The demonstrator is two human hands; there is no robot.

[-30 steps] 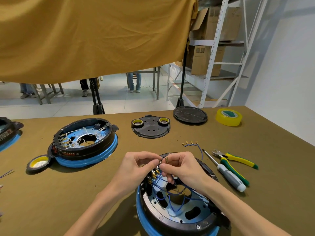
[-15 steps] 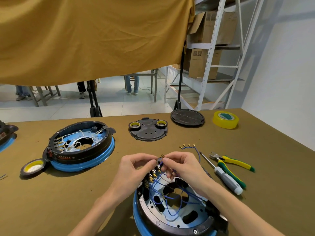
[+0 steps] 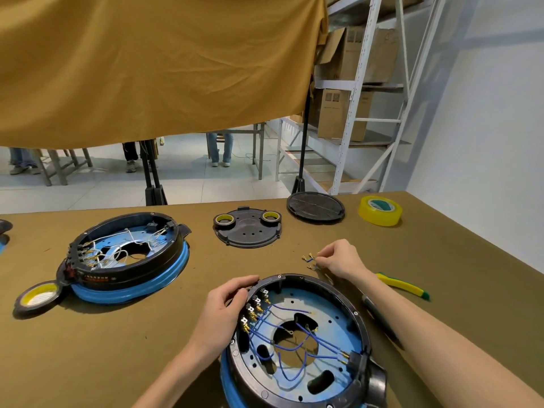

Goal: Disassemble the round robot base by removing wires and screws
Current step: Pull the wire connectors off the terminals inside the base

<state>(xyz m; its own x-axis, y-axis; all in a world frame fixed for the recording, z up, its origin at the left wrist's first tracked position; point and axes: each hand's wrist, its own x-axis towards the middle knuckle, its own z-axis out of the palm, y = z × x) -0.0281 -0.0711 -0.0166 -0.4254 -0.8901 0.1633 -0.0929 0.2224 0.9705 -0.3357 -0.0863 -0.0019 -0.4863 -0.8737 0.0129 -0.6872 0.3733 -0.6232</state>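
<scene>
The right hand has left the round base and pinches a freed blue wire, setting it on the table beyond. The left hand grips the near base's rim. More wires remain.

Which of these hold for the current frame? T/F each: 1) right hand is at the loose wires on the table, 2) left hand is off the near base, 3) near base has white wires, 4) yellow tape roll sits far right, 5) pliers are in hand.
1) True. The right hand pinches at the loose wires lying on the table beyond the near base.
2) False. The left hand grips the near base's rim.
3) False. Its wires are blue; white wires are in the other base.
4) True. The yellow tape roll sits at the far right.
5) False. The pliers lie on the table.
</scene>
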